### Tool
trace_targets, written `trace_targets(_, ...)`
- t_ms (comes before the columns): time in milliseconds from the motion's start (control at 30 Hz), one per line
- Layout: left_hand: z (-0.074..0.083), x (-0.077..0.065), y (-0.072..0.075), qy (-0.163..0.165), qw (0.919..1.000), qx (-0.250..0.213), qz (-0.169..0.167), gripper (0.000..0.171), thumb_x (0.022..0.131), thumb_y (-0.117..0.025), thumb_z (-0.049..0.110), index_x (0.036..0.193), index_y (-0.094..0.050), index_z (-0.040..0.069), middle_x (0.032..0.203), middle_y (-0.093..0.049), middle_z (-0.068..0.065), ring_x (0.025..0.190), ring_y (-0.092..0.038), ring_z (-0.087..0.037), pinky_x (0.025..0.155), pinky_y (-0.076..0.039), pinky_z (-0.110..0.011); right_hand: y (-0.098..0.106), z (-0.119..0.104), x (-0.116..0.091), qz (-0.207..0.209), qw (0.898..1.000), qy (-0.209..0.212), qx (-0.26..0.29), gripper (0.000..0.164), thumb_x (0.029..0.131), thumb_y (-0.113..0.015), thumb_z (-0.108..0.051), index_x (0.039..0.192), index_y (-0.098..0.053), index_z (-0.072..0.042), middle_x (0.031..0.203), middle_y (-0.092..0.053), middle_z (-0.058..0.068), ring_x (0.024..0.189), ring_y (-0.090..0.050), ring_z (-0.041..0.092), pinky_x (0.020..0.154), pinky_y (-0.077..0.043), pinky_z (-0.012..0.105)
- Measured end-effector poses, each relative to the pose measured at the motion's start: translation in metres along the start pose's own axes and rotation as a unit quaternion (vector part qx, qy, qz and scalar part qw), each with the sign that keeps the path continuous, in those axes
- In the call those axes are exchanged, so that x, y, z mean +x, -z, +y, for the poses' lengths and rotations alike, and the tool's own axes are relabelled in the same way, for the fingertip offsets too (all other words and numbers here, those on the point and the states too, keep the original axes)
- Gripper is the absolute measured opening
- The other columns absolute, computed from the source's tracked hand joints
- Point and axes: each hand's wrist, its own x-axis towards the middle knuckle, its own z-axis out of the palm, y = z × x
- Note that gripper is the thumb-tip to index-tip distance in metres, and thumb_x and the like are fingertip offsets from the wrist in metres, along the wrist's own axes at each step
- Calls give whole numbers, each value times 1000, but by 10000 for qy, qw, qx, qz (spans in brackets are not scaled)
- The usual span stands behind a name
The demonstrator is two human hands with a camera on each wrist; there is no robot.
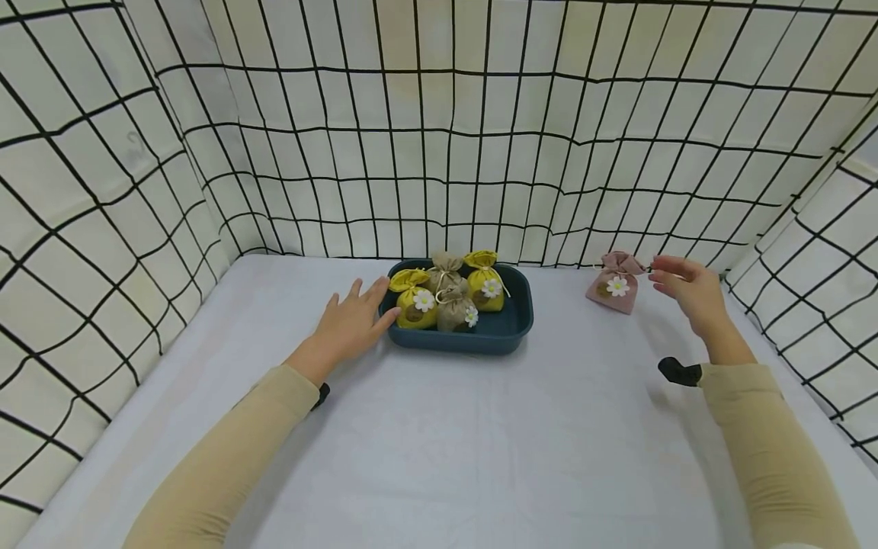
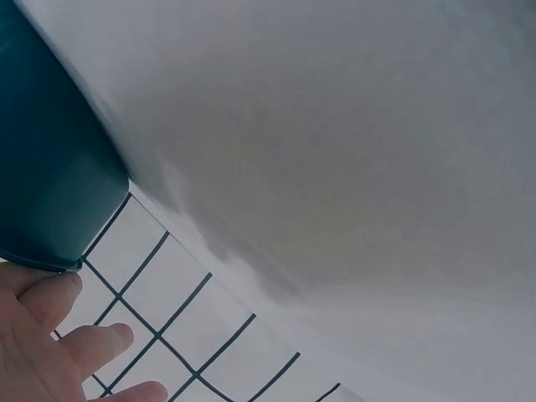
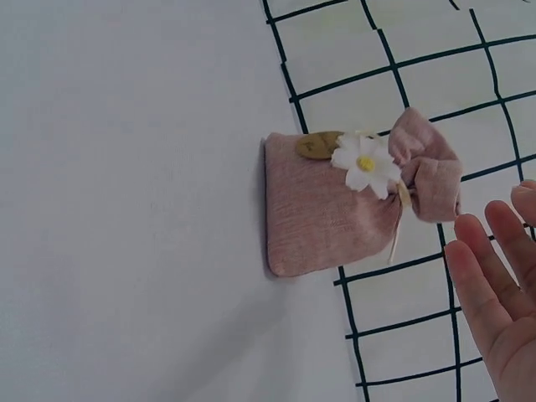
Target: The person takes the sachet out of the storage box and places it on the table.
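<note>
Tan sleeves [image 1: 233, 450]: both forearms reach in from the near edge, a black wrist device [image 1: 679, 371] showing at the right cuff.
White tabletop [image 1: 473, 442]: covers the foreground and runs back under everything else.
Left hand [image 1: 353, 324]: fingers spread wide, gripping nothing, at the left end of the dark teal tray [image 1: 473, 343]; the thumb overlaps its rim.
Dark teal tray: rectangular with rounded corners, upright on the tabletop near the back, holding four drawstring pouches bunched toward its left and middle — bare floor shows at its right end.
Tray, front: a yellow pouch [image 1: 406, 299] at the left, with a white daisy and a brown patch; a taupe pouch [image 1: 451, 309] beside it, its daisy low on the right.
Tray, back: a second taupe pouch [image 1: 446, 267], mostly hidden by the front ones, and a second yellow pouch [image 1: 483, 282] to its right, with daisy and pale cord.
Right hand [image 1: 689, 286]: fingers loosely extended, holding nothing, just beside the gathered neck of the pink pouch [image 3: 335, 209].
Pink pouch: outside the tray, well to its right, standing on the tabletop — tied shut, with a daisy and a brownish oval patch.
Black grid [image 1: 487, 137]: over pale walls behind and on both sides.
</note>
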Motion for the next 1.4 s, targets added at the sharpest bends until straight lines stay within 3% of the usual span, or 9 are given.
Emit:
trace_targets(500, 2, -2, 2, -9, 10000, -50, 30, 73, 111, -36, 51, 165, -18, 6, 167, -24, -15, 153, -13, -46, 115, -16, -72, -13, -34, -11, -266, 9978, 603, 122, 46, 107, -59, -26, 141, -55, 5, 125, -62, -7, 104, -63, -1, 89, -50, 11)
trace_targets(733, 2, -1, 0, 23, 10000, -52, -53, 74, 110, -36, 52, 165, -15, 6, 167, -24, -15, 153, -11, -46, 115, -14, -72, -23, -43, -20, -515, 9941, 927, 230, 33, 106, -61, -20, 134, -64, -2, 119, -67, -13, 104, -64, 3, 88, -50, 12)
trace_targets(967, 2, 0, 1, 1, 10000, 1, -30, 74, 111, -33, 53, 165, -15, 6, 167, -23, -15, 153, -10, -45, 116, -14, -72, -37, -56, -22, -695, 9900, 1154, 429, 38, 106, -60, -18, 135, -60, 7, 114, -70, -16, 102, -66, 0, 89, -51, 14)
trace_targets(1100, 2, 0, 2, 9, 10000, 23, -25, 74, 111, -35, 52, 165, -15, 6, 167, -24, -15, 154, -10, -45, 116, -14, -71, -43, -63, -25, -881, 9878, 1237, 341, 38, 106, -60, -18, 136, -59, 7, 110, -68, -21, 100, -66, -1, 86, -51, 13)
trace_targets(1400, 0, 2, 0, 17, 10000, 53, -57, 74, 111, -34, 52, 165, -16, 5, 167, -24, -15, 153, -11, -45, 116, -14, -71, -66, -74, -34, -1245, 9789, 1546, 483, 34, 105, -62, -13, 133, -63, 6, 123, -62, 1, 108, -66, 1, 89, -53, 17)
